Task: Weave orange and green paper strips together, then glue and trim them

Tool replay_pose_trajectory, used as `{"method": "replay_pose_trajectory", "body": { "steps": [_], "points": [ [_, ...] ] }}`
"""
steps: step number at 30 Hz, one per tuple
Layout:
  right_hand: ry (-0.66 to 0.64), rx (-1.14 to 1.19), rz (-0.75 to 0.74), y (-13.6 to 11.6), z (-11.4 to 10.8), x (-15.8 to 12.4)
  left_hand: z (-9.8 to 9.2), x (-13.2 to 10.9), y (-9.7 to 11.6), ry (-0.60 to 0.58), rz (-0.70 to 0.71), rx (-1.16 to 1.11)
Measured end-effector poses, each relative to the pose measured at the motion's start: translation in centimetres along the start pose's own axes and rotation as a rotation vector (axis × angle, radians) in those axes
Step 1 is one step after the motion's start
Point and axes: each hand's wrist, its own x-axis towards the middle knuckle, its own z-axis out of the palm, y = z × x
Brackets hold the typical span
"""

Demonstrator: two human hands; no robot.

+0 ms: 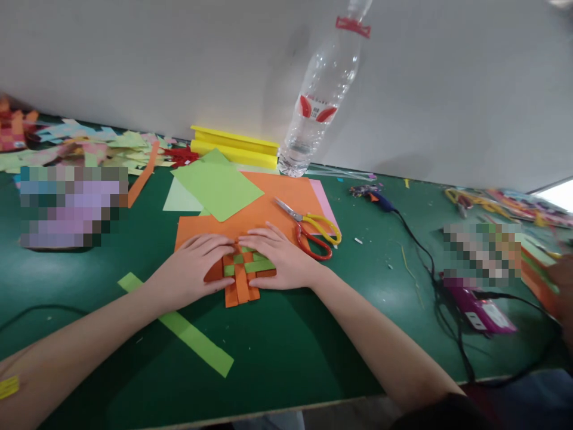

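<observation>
A small woven piece of orange and green paper strips [242,282] lies partly on an orange sheet [268,197], its orange ends pointing toward me. My left hand [190,266] grips its left side, thumb near the lower edge and fingers at the top. Around the right side, my right hand [289,260] is closed with bent fingers, next to green strip ends. The hands hide parts of the weave. Scissors [308,228] with a yellow and a red handle rest by my right hand. One loose green strip [197,343] passes beneath my left forearm.
Green paper squares [218,185] lie behind the hands. A tilted-looking water bottle [320,89] and folded yellow card [235,146] stand by the wall. Paper scraps [89,146] are heaped left. On the right are a corded glue gun [380,200], a purple box [483,307] and another person's hand [561,286].
</observation>
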Motion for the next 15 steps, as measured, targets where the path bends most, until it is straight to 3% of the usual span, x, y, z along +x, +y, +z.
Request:
{"method": "replay_pose_trajectory", "body": {
  "steps": [15],
  "points": [
    [-0.014,-0.013,0.029,-0.62,0.28,0.11,-0.12,0.02,0.14,-0.012,-0.021,-0.011]
  ]
}}
